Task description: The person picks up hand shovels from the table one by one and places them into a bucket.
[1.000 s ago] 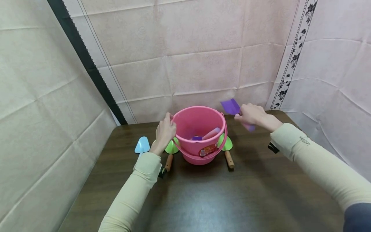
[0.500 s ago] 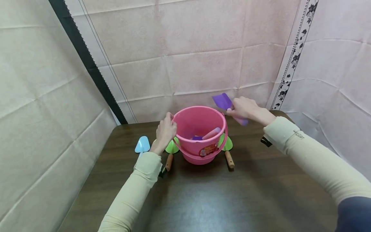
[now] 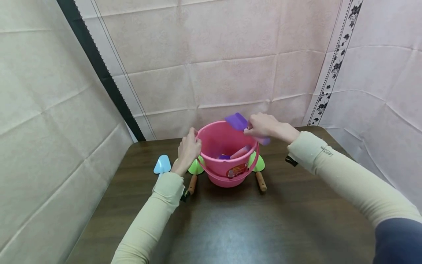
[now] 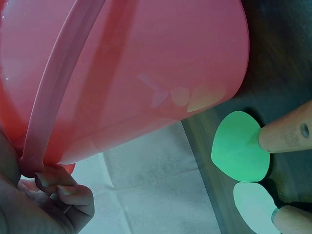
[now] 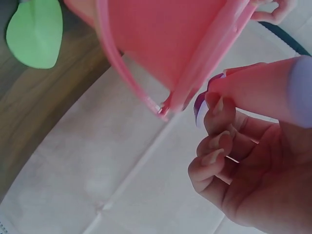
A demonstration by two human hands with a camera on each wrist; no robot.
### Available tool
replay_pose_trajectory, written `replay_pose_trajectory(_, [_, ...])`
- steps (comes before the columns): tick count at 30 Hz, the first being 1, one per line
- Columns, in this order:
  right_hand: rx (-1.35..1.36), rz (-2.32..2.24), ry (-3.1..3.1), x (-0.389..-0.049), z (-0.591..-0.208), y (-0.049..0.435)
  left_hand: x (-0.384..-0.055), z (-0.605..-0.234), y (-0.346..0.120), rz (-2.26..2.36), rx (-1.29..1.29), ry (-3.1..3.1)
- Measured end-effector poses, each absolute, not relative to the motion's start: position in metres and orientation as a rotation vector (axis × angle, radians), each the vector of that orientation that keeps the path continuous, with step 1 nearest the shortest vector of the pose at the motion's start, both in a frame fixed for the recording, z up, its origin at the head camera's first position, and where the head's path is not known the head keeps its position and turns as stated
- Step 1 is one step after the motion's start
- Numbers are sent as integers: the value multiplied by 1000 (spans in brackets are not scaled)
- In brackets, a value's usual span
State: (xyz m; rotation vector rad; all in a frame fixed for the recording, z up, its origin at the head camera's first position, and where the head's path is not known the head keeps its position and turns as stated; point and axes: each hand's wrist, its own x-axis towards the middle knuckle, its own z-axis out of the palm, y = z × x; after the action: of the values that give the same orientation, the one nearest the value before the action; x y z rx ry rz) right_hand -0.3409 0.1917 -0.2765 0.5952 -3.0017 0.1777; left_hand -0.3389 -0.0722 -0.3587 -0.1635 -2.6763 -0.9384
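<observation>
A pink bucket (image 3: 212, 167) stands upright on the table, its handle hanging down the front. My left hand (image 3: 188, 150) grips the rim on the left side; in the left wrist view its fingers (image 4: 75, 195) curl beside the bucket's handle joint. My right hand (image 3: 265, 126) holds a toy shovel by its pink handle (image 5: 258, 90), and the purple blade (image 3: 236, 121) overlaps the bucket's back right rim. Within the bucket lie a pink handle with a purple end (image 3: 240, 151) and a purple piece (image 3: 225, 157), partly hidden by the front wall.
Two green trowels with wooden handles lie beside the bucket, one left trowel (image 3: 196, 167) and one right trowel (image 3: 260, 165). Farther left is a light blue trowel (image 3: 162, 165), partly behind the left sleeve. A cloth wall (image 3: 230, 80) rises behind the table (image 3: 230, 223).
My right hand has moved left with the shovel, bringing the blade from right of the bucket to over its rim. The left hand and the bucket stay where they were.
</observation>
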Motion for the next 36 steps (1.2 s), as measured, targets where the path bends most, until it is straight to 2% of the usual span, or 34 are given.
replay_pose_trajectory(22, [1071,139,-3135,-353,-289,145,-338,-360,-72,-960,-143,-2672])
replay_pose_trajectory(36, [1020,58,-3317,-364,-307,119,-336,-357,-72,-967,-133,-2670])
